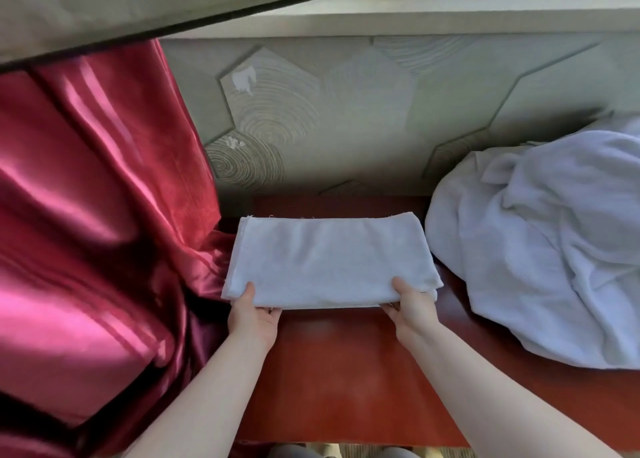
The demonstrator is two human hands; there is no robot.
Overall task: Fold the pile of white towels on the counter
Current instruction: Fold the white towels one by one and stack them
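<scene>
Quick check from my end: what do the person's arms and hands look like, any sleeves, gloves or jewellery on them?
Both forearms are bare as far as the frame shows: no sleeves in view. The left hand and right hand wear no gloves, and no rings, watch or bracelets are visible. No markings show on either arm.

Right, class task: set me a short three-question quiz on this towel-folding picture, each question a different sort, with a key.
1. True or false: both hands grip the near edge of the folded towel.
2. Where is the pile of unfolded towels? A) left of the folded towel B) right of it C) on top of it
3. Fill in: the cloth hanging at the left is a red ____.

Key:
1. True: the left hand and right hand each hold a near corner, thumbs on top.
2. B, on the counter.
3. Curtain.
</scene>
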